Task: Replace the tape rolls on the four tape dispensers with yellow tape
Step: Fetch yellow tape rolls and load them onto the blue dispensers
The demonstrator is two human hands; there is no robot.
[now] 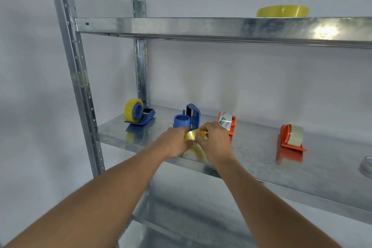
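Observation:
A yellow tape roll (191,135) is held between both hands just above the middle shelf (261,169). My left hand (174,143) grips its left side and my right hand (214,143) pinches its top edge. Right behind them stands a blue dispenser (187,120) with a bare hub. At the far left a blue dispenser (138,116) carries a yellow roll. An orange dispenser (227,122) holds a printed roll. Another orange dispenser (290,143), to the right, holds a clear roll.
A flat yellow tape roll (282,11) lies on the upper shelf (201,26). A grey round object (366,166) is cut off at the right edge of the middle shelf. A slotted steel upright (78,78) frames the left side.

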